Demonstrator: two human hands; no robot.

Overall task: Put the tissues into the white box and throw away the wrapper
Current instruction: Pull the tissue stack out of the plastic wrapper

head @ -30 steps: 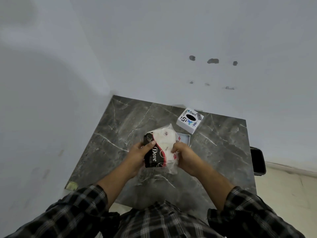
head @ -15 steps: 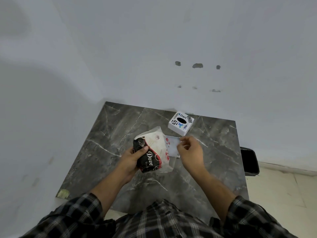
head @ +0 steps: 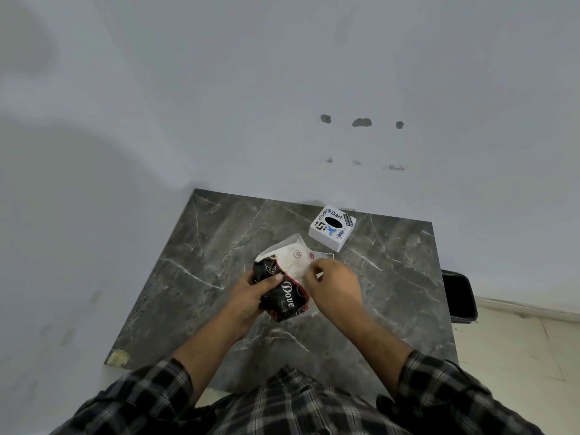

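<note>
1. The person stands at the near edge of a dark marble table (head: 201, 277), both forearms reaching out from checked sleeves (head: 147, 400).
2. The left hand (head: 248, 296) is wrapped around the black end of the tissue pack (head: 282, 284), thumb pressed across its printed wrapper, holding it above the tabletop.
3. The right hand (head: 334, 285) pinches at the pack's pale, open end with its fingertips; I can't tell whether it grips plastic or tissue.
4. The white box (head: 332, 227) sits on the table just beyond the pack, to the far right, oval slot facing up.
5. A black bin (head: 459, 296) stands on the floor off the table's right edge.
</note>
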